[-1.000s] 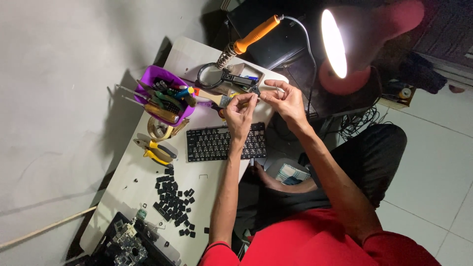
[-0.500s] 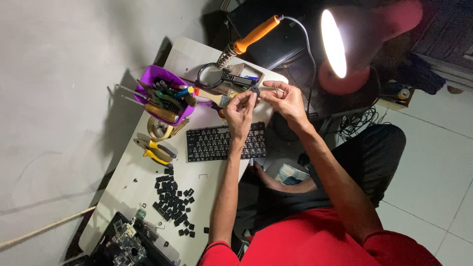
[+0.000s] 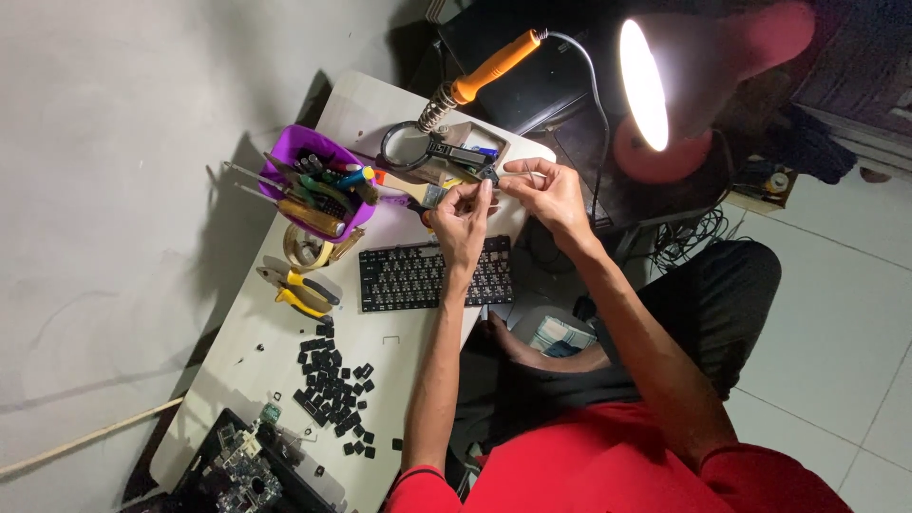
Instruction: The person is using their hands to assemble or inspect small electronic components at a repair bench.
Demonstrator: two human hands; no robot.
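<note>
Left hand (image 3: 463,220) and right hand (image 3: 551,193): together, fingertips pinching a small dark part (image 3: 488,178), above the black keyboard (image 3: 432,274); loose keycaps (image 3: 334,391) below it.

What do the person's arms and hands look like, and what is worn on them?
Both arms are bare from the short red sleeve down. The left hand and right hand wear no gloves; no watch, ring or band shows. The fingers are slim.
</note>
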